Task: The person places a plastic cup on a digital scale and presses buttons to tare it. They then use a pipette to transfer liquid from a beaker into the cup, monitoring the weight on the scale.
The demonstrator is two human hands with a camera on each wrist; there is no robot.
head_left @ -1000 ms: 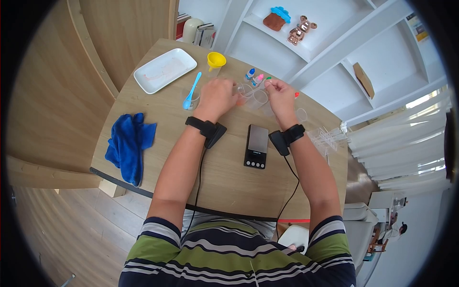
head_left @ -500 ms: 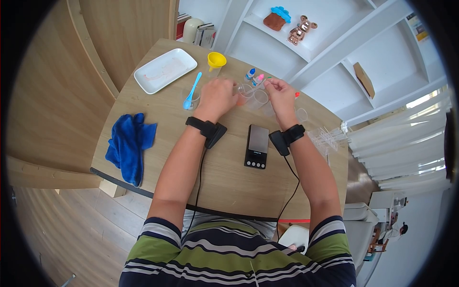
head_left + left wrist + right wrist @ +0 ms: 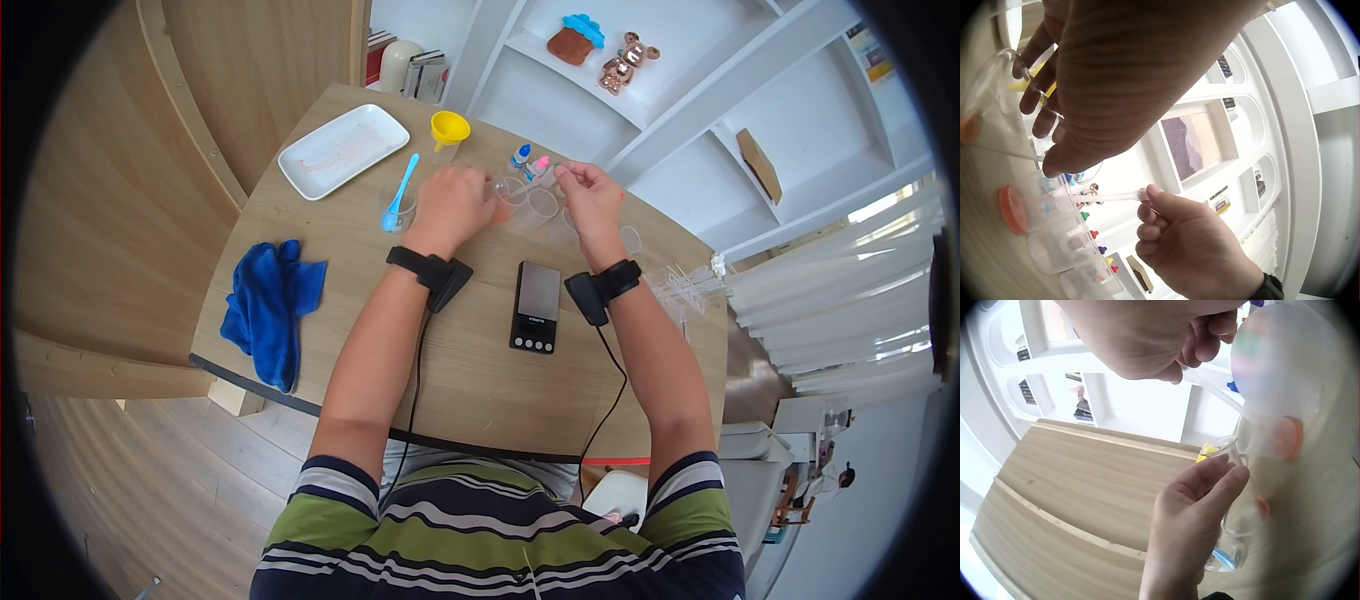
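Note:
Fingers of the left hand (image 3: 452, 205) grip a clear glass beaker (image 3: 994, 103) by its rim; a little orange liquid lies at its bottom. Thumb and fingers of the right hand (image 3: 592, 208) pinch the end of a translucent pipette (image 3: 1110, 197), which slants towards the left hand. Its lower end reaches the mouth of a clear cup (image 3: 1260, 439) with orange-red liquid in the bottom. More clear cups (image 3: 538, 208) stand beside it, between the hands. Behind them are small dropper bottles with blue (image 3: 524, 151) and pink (image 3: 542, 162) caps.
A black scale (image 3: 536, 305) lies nearer the body. To the left are a blue cloth (image 3: 268, 310), a white tray (image 3: 315, 185), a yellow funnel (image 3: 450, 127) and a blue spoon (image 3: 400, 190) in a cup. Clear plastic sticks (image 3: 685, 290) lie at right.
The right hand and pipette have shifted slightly, with the pipette leaning further towards the left hand. A green cap seen beside the right fingers is now hidden. The left hand has stayed almost still.

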